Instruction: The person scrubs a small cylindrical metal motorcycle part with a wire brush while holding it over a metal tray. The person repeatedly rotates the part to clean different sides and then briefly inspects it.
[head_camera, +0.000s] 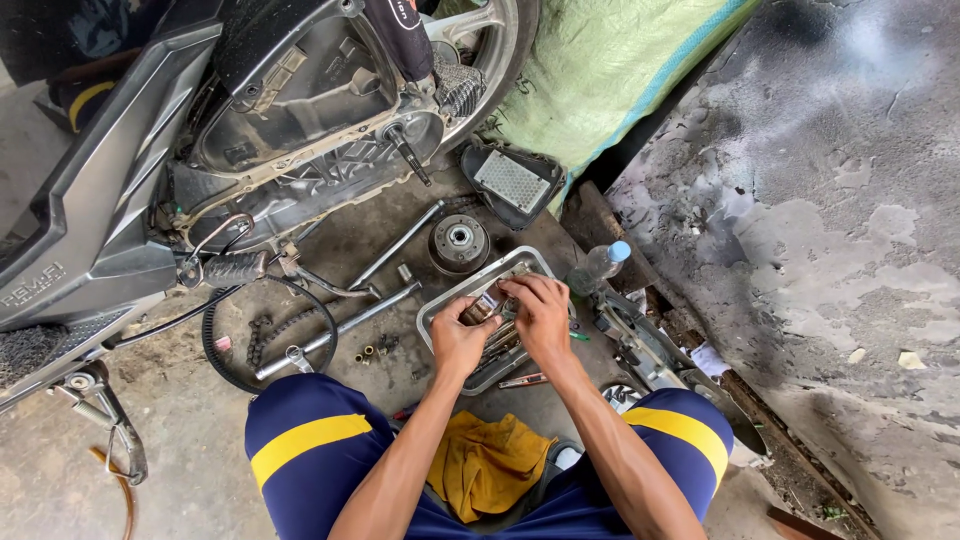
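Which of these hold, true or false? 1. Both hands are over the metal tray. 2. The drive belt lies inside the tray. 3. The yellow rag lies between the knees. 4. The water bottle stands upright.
1. True: left hand and right hand are over the metal tray.
2. False: the drive belt lies on the floor, left of the tray.
3. True: the yellow rag lies there.
4. False: the water bottle lies tilted beside the tray.
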